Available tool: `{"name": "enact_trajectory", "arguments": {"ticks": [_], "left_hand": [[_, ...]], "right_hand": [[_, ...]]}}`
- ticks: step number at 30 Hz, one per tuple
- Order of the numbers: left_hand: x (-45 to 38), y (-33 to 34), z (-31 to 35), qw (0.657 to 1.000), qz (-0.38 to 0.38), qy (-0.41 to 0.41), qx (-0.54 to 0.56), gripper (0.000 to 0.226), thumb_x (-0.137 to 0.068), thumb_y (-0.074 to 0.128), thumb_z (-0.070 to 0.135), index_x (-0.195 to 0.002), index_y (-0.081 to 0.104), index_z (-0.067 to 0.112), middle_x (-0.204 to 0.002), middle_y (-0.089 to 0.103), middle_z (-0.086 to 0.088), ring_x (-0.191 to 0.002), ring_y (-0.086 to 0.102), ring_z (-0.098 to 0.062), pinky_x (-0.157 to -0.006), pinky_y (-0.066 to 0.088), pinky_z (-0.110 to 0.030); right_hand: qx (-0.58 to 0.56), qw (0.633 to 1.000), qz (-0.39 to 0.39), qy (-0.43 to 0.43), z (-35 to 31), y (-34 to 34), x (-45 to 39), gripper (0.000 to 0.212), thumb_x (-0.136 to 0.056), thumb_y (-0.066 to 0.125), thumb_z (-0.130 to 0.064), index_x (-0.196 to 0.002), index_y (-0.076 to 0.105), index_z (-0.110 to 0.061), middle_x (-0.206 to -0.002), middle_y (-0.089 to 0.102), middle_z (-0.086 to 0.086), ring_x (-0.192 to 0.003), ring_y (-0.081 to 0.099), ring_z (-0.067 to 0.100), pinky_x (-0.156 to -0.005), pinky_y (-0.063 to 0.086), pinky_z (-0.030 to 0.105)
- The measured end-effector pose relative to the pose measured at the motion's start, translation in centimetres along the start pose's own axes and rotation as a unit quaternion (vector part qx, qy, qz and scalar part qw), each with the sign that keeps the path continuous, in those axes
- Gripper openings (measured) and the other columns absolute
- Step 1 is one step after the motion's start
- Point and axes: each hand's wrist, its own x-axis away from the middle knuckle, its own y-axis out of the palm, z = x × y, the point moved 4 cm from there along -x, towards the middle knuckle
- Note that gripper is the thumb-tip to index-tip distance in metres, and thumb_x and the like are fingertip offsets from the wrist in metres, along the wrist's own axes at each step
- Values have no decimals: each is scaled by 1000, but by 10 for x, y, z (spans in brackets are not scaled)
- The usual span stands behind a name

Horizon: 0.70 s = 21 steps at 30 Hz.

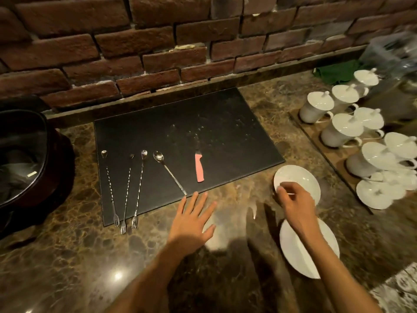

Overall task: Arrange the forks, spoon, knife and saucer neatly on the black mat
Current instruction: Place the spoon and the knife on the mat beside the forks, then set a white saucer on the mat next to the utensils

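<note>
The black mat lies on the marble counter against the brick wall. Three long twisted-handle forks lie side by side along its left part, tines hanging over the near edge. To their right a spoon lies at a slant, then a knife with a pink handle and dark blade. A white saucer is tilted up just off the mat's right corner, and my right hand grips its near rim. My left hand hovers flat with fingers spread, just below the mat's near edge, holding nothing.
A second white plate lies on the counter under my right forearm. Several white lidded cups stand on a wooden tray at the right, with a green cloth behind. A dark round pot sits at the left.
</note>
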Motion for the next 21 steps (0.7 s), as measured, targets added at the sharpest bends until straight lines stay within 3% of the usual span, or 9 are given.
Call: {"name": "enact_trajectory", "arguments": {"ticks": [2,4,7,11,14,16,18,20,21], "left_hand": [[5,-2,10,999,-1,-38,3,67,-100,22,61,-161,7,38,-169,-9,1,-154,-18,-25,-122,-14,-50],[10,-11,32,997,27,-67,17,67,-99,22,59,-161,13,36,-170,1,-1,-156,-9,-27,-124,-7,-51],[14,-22,80,989,79,-111,54,68,-97,23,57,-160,23,32,-169,16,-4,-156,5,-30,-124,-2,-51],[10,-11,148,961,102,-197,164,61,-102,33,55,-160,21,37,-167,-1,8,-155,-9,-17,-119,-19,-38],[3,2,197,921,104,-240,288,61,-101,49,52,-156,24,44,-164,2,18,-153,-6,-7,-120,-6,-39],[-1,9,228,874,122,-269,386,59,-100,54,49,-154,29,44,-159,20,22,-148,14,-5,-120,10,-39],[-3,11,254,787,163,-317,504,53,-100,57,41,-150,38,41,-148,40,20,-137,37,-7,-116,28,-38],[-3,13,270,699,212,-374,571,43,-103,57,29,-144,48,33,-142,57,6,-128,53,-15,-113,41,-44],[-2,13,274,672,229,-409,574,40,-104,56,23,-143,52,23,-138,61,-1,-125,57,-19,-111,44,-46]], "right_hand": [[-15,1000,0,11,26,-28,-2,25,-95,57,-24,-114,66,-11,-107,69,6,-97,65,23,-87,51,36],[-25,999,-15,19,49,-48,-9,28,-96,56,-27,-117,65,-11,-112,68,6,-101,65,25,-91,53,43],[-43,998,-46,12,78,-70,-31,31,-96,55,-27,-121,64,-11,-113,66,4,-102,63,23,-87,49,35],[-51,994,-100,10,110,-87,-50,29,-96,54,-28,-118,65,-13,-107,64,1,-98,60,19,-83,46,34],[-39,986,-164,3,127,-93,-57,18,-97,53,-27,-101,69,-19,-94,67,0,-85,61,14,-73,47,29],[-33,978,-202,-27,139,-96,-58,21,-96,53,-23,-85,69,-14,-82,69,4,-72,59,9,-63,45,23],[-18,971,-234,-45,150,-99,-60,23,-96,53,-21,-82,68,-9,-77,68,3,-66,57,7,-58,42,18],[-12,964,-262,-47,161,-98,-59,25,-95,53,-19,-76,65,-8,-72,66,4,-63,54,12,-59,43,24],[-13,960,-277,-45,167,-96,-58,27,-94,52,-17,-71,63,-7,-68,63,7,-62,53,15,-59,44,29]]}}
